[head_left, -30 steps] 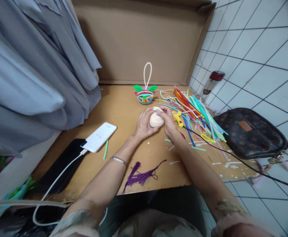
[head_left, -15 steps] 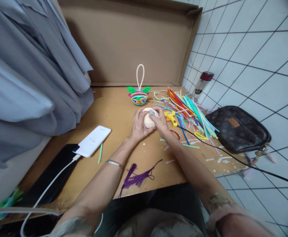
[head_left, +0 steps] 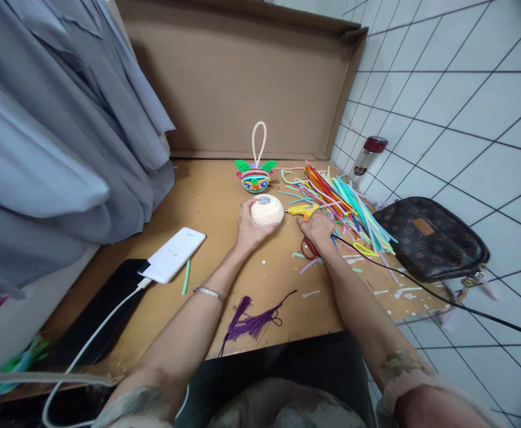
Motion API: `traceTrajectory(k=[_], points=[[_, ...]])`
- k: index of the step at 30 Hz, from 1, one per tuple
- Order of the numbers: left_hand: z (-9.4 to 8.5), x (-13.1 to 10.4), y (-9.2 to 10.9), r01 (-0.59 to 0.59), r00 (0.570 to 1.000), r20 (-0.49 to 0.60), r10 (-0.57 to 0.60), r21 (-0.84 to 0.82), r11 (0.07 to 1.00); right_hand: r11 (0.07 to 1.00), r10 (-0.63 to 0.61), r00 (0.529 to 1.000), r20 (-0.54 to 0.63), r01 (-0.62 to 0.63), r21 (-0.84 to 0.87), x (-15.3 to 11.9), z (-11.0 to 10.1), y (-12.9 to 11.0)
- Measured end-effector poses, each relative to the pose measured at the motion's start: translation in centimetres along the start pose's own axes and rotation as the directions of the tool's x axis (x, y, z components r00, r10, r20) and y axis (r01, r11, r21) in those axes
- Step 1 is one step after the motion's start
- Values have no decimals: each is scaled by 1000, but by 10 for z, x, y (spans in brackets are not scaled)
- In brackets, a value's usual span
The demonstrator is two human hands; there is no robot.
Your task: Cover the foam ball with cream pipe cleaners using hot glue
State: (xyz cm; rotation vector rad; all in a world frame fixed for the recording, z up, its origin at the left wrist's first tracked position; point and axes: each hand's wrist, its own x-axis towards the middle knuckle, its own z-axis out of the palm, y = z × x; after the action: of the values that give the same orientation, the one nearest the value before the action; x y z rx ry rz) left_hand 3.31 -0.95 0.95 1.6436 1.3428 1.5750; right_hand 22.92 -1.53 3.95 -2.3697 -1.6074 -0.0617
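A cream-white ball with a grey spot on top rests in my left hand, whose fingers wrap round its left and lower side. To its right, my right hand grips a yellow glue gun by its body. The gun's nozzle points left, close to the ball's right side. Behind the ball sits a colourful animal-head ornament with green ears and a white loop. Red-handled scissors lie just below my right hand.
Many coloured pipe cleaners are heaped at the right, by a brown patterned bag and a red-capped bottle. A black cord crosses the right side. Purple tassels lie in front; a white power bank is at left.
My right hand has let go of the ball, moved right and taken hold of the glue gun. The ball now stays in my left hand alone. The view has shifted slightly.
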Motion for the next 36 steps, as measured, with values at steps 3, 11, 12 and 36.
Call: traceTrajectory(k=[3, 11, 12, 36], points=[[-1, 0, -1, -16, 1000, 14, 16, -1, 1000, 997, 52, 999, 0, -52, 63, 2, 0, 1], [0, 1, -8, -117, 992, 53, 118, -31, 993, 932, 92, 945, -314, 29, 362, 8, -21, 5], [1, 1, -8, -145, 988, 57, 146, -28, 989, 922, 56, 935, -351, 86, 377, 7, -21, 2], [3, 2, -13, -244, 967, 76, 245, -20, 970, 883, -327, 787, -523, 451, 127, -8, -20, -5]])
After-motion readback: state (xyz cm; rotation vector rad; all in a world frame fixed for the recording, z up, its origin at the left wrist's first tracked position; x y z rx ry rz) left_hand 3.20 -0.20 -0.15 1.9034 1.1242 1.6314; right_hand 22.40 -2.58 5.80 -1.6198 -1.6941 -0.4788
